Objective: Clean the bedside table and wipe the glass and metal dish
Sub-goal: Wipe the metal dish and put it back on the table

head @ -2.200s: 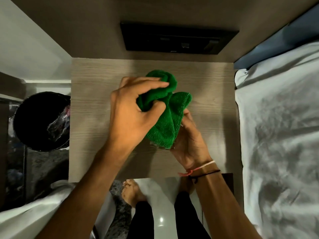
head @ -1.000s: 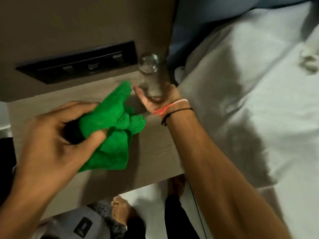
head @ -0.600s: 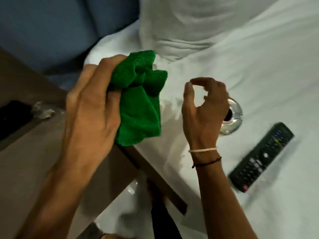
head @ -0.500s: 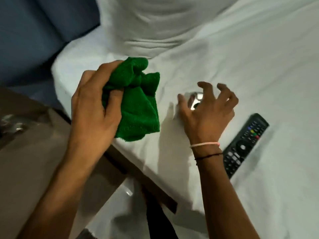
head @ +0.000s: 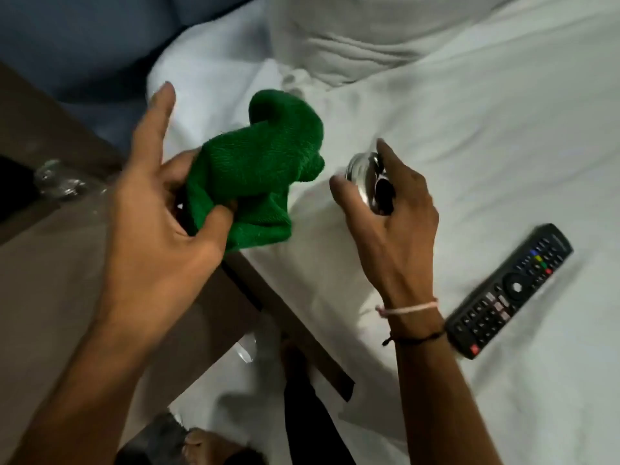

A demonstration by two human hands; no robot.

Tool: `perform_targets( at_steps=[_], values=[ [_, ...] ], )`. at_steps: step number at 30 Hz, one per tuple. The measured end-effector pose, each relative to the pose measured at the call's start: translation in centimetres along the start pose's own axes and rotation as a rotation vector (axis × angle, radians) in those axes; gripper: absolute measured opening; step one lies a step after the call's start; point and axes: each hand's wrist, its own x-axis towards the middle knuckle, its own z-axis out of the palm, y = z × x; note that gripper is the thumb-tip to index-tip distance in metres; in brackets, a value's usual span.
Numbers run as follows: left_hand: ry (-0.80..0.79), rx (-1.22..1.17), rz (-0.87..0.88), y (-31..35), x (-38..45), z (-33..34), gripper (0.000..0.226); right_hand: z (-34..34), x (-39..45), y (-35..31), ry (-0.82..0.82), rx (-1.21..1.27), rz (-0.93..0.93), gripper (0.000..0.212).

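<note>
Change since half a second ago: the metal dish (head: pixel 367 181), then still lying on the bed under spread fingers, has been taken up and tilted on edge by the right hand (head: pixel 391 209); the green cloth (head: pixel 258 176) has been swung closer to it.
Bed (head: pixel 469 135): white sheet filling the right and upper part of the view; the dish is now carried above it, and whether its lower edge still brushes the sheet cannot be told.
Counter (head: pixel 50 263): brown bedside surface at lower left, bare where visible, with the glass (head: pixel 55 184) seen as a blurred clear shape near its far edge, well apart from both hands.
Left hand (head: pixel 157 226): half closed; the cloth is pinched between thumb and the curled lower fingers, while the index finger is stretched out free.
Green cloth: bunched, its free lobe pointing toward the dish and just beside it, not yet touching.
Right hand fingers (head: pixel 385 152): curled about the dish rim, thumb on the near-left edge, the others over the top.
Remote control (head: pixel 510 290): on the sheet to the right of the right wrist, untouched.
Dish as container: round, so no long axis; its shiny face is turned left toward the cloth. Dark patches show on it, but whether these are contents or reflections cannot be told.
Deciding relation: the dish lies directly right of the cloth, so a short inward closing of the two hands would be judged enough to start wiping.
Progress: the dish wipe appears not yet begun.
</note>
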Motion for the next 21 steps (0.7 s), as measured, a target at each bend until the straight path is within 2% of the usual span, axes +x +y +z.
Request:
perform_targets(
  at_steps=[2,5,7,9,12,14,17,19,21],
  values=[
    [0.074,0.128,0.020,-0.7,-1.6,-3.8,0.088,2.6,-2.5,-3.9,-0.168,0.409,0.034,0.068],
    [0.193,0.369,0.073,-1.3,-3.9,-10.7,0.084,8.1,-6.8,-8.3,-0.666,1.044,0.282,0.046],
    [0.213,0.457,0.067,-1.6,-4.9,-13.5,0.083,11.5,-9.9,-10.2,-0.852,1.239,0.477,0.034],
    [0.179,0.502,-0.016,-2.5,-6.6,-16.3,0.082,15.6,-13.7,-11.7,-0.960,1.359,0.600,0.040],
    [0.087,0.535,-0.116,-4.5,-10.4,-18.3,0.076,20.2,-17.6,-13.3,-0.988,1.407,0.694,0.047],
    [0.065,0.518,-0.124,-6.3,-13.7,-20.5,0.079,22.9,-20.0,-13.6,-0.996,1.322,0.739,0.048],
    [0.006,0.405,-0.122,-8.4,-18.2,-24.1,0.069,25.9,-22.5,-13.4,-1.057,1.219,0.789,0.055],
    [0.049,0.345,-0.146,-9.0,-20.3,-26.6,0.072,27.6,-23.7,-13.6,-1.085,1.153,0.810,0.058],
    [0.183,0.308,-0.184,-9.2,-21.7,-28.8,0.079,28.8,-24.8,-14.0,-1.080,1.088,0.792,0.065]
  ],
)
